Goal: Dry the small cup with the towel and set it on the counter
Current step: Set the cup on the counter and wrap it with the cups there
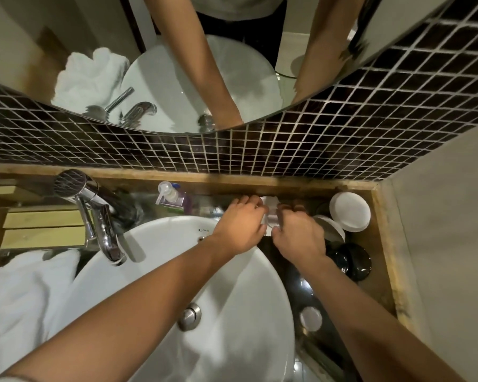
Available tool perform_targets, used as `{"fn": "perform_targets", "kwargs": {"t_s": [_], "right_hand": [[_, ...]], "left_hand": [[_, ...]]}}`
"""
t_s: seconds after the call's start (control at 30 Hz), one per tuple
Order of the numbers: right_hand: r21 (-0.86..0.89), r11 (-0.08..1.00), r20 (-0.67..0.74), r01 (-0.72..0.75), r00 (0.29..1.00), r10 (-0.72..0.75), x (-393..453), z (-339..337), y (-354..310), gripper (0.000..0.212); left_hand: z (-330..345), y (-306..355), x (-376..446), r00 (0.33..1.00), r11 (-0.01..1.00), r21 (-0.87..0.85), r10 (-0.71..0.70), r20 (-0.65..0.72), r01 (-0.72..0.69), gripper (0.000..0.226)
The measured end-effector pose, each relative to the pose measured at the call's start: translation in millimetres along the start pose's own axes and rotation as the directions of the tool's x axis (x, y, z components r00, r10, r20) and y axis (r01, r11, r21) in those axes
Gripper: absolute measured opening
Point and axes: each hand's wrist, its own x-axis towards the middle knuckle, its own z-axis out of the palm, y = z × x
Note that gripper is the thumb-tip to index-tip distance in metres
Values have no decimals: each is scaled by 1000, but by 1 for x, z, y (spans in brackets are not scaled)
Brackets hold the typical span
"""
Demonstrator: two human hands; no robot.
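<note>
Above the dark counter (pixel 295 288), just right of the sink's back rim, my two hands meet around a small pale cup (pixel 271 219). Fingers hide most of the cup. A crumpled bit of white towel (pixel 268 201) shows above it, by the fingertips of my left hand (pixel 242 226), which is closed on the left side. My right hand (pixel 298 234) is curled around the cup's right side. Whether the cup touches the counter is hidden.
A white round sink (pixel 155 285) lies under my left forearm, with a chrome faucet (pixel 100 216) at its left. A large white towel (pixel 25 304) lies left of it. A pump bottle (pixel 170 195) stands behind the sink. White lidded jars (pixel 349 212) and black bowls (pixel 352 260) crowd the right.
</note>
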Motion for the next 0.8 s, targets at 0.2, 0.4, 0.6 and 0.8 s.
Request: {"fn": "perform_targets", "kwargs": {"t_s": [0.2,0.4,0.6,0.8], "right_hand": [[12,1000,-5,24,1000,-24,-30,-9,3,43],[35,996,24,-82,996,81,-81,-11,11,28],[23,976,61,-218,974,216,-140,5,29,25],[-97,967,183,-234,951,248,-179,34,45,43]], "left_hand": [[-10,24,-21,995,995,9,99,2,-99,36],[-6,55,-46,980,983,21,178,86,-181,35],[12,79,-69,961,970,9,240,137,-244,37],[29,93,-84,922,923,107,349,168,-368,36]]}}
